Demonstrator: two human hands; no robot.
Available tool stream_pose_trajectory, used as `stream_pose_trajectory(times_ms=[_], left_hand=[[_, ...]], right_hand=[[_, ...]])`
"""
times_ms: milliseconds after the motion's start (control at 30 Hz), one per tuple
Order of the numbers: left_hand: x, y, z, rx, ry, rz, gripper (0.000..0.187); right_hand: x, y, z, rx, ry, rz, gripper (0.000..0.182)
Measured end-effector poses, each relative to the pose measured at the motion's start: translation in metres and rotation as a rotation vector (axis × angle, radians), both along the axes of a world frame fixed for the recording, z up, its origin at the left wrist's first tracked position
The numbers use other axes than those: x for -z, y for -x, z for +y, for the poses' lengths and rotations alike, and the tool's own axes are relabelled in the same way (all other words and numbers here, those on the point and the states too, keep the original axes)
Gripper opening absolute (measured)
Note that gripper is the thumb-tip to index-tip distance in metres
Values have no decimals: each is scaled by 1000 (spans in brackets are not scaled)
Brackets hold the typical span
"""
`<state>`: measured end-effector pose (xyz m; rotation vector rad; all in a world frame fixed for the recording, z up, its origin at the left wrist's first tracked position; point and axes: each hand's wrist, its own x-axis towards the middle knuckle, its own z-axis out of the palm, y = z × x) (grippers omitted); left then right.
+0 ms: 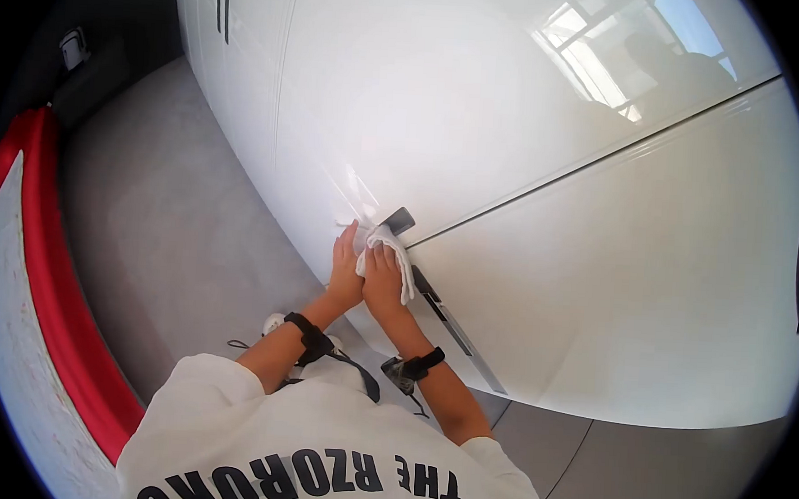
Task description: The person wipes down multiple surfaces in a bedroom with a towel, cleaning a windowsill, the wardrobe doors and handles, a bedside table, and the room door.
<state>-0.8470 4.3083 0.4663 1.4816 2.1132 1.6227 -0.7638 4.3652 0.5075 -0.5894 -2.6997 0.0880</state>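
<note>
My right hand [381, 280] holds a white cloth [399, 254] against the glossy white cabinet door, its fingers bent over the folds. The cloth covers the lower part of a dark grey door handle [399, 221], whose upper end sticks out. Right beside it, my left hand [347, 269] rests against the door with its fingers stretched upward, close to the cloth's left edge. Whether the left hand also touches the cloth is hard to tell. A second long handle [454, 325] runs along the neighbouring door, just below my right hand.
Tall white cabinet doors [596, 287] fill the right and top, with a window reflected in them. More handles [223, 10] are farther up. Grey floor [167, 210] lies to the left, by a red-edged bed or covered surface [62, 304]. Black straps with devices [411, 368] circle both wrists.
</note>
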Motion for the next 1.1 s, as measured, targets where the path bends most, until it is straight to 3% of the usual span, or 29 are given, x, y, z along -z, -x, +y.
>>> stream_pose_trajectory(times_ms=[67, 167, 200, 300, 433, 533, 667, 767, 900, 1100], left_hand=[[-26, 8, 1, 36, -156, -199, 75], [-57, 19, 8, 31, -246, -235, 82], [-59, 15, 2, -56, -232, -80, 80], [-38, 11, 4, 63, -271, -300, 68], [13, 8, 4, 67, -141, -258, 64], [40, 3, -5, 39, 147, 241, 62], [23, 6, -8, 134, 92, -114, 52], [19, 12, -5, 120, 44, -82, 51], [-14, 18, -6, 181, -148, -303, 53], [15, 1, 8, 119, -140, -365, 48]], right_hand=[[-48, 16, -8, 51, -118, 42, 45], [-78, 23, -14, 60, -197, 50, 46], [-74, 21, -16, 46, -202, 48, 45], [-53, 8, -15, -6, -137, 18, 44], [6, 3, -4, -43, -97, -11, 43], [25, -7, -6, -17, -22, -132, 45], [7, -6, -3, -51, 55, -106, 45], [-13, -9, -4, -49, 71, -77, 43], [-39, -3, -10, -8, -39, -60, 43], [-26, -3, -7, 26, 44, -6, 41]])
